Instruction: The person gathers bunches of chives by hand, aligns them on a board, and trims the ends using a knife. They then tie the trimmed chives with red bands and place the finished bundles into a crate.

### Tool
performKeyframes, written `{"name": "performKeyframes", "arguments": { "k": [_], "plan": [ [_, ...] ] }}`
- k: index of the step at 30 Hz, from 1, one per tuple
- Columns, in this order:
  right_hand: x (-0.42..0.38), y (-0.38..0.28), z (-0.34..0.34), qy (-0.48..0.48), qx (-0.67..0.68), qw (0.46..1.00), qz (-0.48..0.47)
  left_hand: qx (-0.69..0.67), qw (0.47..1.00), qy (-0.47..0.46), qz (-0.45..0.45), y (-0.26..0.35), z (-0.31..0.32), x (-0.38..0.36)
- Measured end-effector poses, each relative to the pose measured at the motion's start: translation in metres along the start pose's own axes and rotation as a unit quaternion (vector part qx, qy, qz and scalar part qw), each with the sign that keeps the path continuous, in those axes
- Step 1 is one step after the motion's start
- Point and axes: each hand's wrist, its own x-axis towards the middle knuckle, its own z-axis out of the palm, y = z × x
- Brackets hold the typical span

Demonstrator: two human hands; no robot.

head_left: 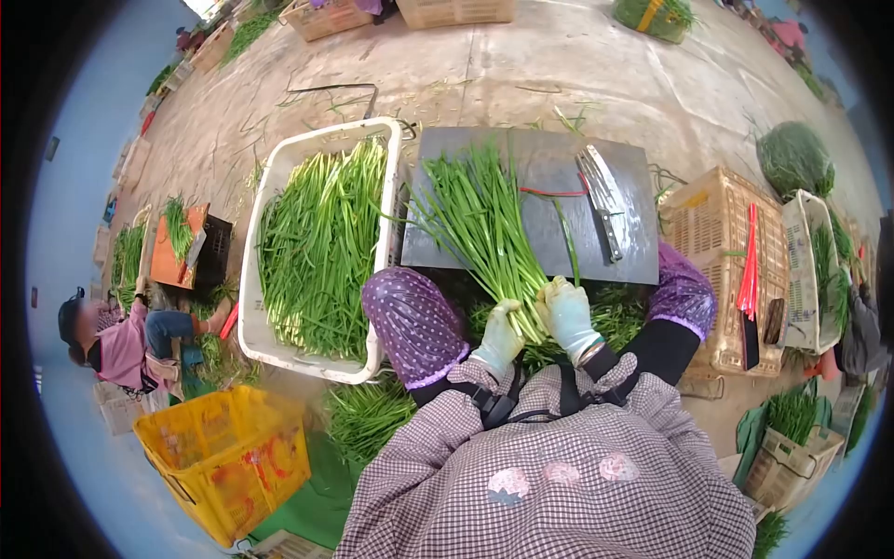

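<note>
I see left hand (500,337) and right hand (565,315), fingers clamped round the chive bundle (484,224) stems to keep them gathered | leaves fanned over the worktop (559,168) | cleaver (603,200) right of bundle | white crate (279,168) of chives left of worktop

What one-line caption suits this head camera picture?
Gloved left hand and right hand grip a bunch of green stalks over a dark board bearing a knife.

Bare board (559,252) between chive bunch (480,219) and knife (603,200); white crate (265,200) blocks left.
</note>
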Motion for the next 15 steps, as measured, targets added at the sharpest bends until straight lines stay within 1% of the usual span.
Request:
{"name": "performKeyframes", "arguments": {
  "k": [1, 2, 3, 4, 5, 6, 8, 9, 10, 11, 12, 13, 14, 15],
  "plan": [
    [0.001, 0.001, -0.001, 0.001, -0.001, 1.000, 0.000, 0.008, 1.000, -0.005, 0.008, 0.000, -0.001, 0.000],
    [0.002, 0.003, -0.003, 0.000, 0.231, 0.971, 0.065, 0.001, 0.999, -0.036, -0.005, 0.003, -0.002, 0.000],
    [0.003, 0.003, -0.011, -0.002, 0.449, 0.884, 0.127, -0.016, 0.999, -0.042, -0.008, 0.003, 0.008, -0.005],
    [0.004, -0.002, -0.031, -0.035, 0.564, 0.809, 0.161, -0.033, 0.998, -0.059, -0.008, 0.000, 0.001, 0.001],
    [0.006, -0.005, -0.036, -0.049, 0.557, 0.811, 0.173, -0.050, 0.996, -0.075, -0.010, -0.004, -0.005, 0.007],
    [0.006, -0.006, -0.033, -0.034, 0.556, 0.815, 0.158, -0.050, 0.996, -0.077, -0.010, -0.008, -0.005, 0.010],
    [0.000, -0.006, -0.029, -0.019, 0.554, 0.820, 0.142, -0.012, 0.998, -0.034, 0.058, -0.015, -0.006, 0.014],
    [-0.003, -0.013, -0.049, -0.038, 0.550, 0.823, 0.135, -0.012, 0.998, -0.035, 0.059, -0.017, -0.012, 0.016],
    [-0.005, -0.018, -0.059, -0.058, 0.546, 0.826, 0.127, 0.008, 0.997, -0.004, 0.071, -0.017, -0.018, 0.018],
    [-0.012, -0.018, -0.057, -0.080, 0.549, 0.829, 0.070, 0.027, 0.996, 0.028, 0.083, -0.018, -0.023, 0.020],
    [-0.013, -0.019, -0.075, -0.187, 0.587, 0.787, 0.044, 0.046, 0.996, 0.051, 0.057, -0.017, -0.019, 0.022],
    [-0.015, -0.020, -0.097, -0.291, 0.616, 0.732, 0.017, 0.048, 0.998, 0.023, -0.028, -0.006, -0.009, 0.010],
    [-0.022, -0.023, -0.099, -0.308, 0.693, 0.650, -0.034, 0.083, 0.995, 0.048, -0.008, -0.001, 0.016, -0.008],
    [-0.019, -0.027, -0.113, -0.296, 0.727, 0.618, -0.049, 0.119, 0.990, 0.073, 0.012, 0.001, 0.032, -0.021]
  ]
}}
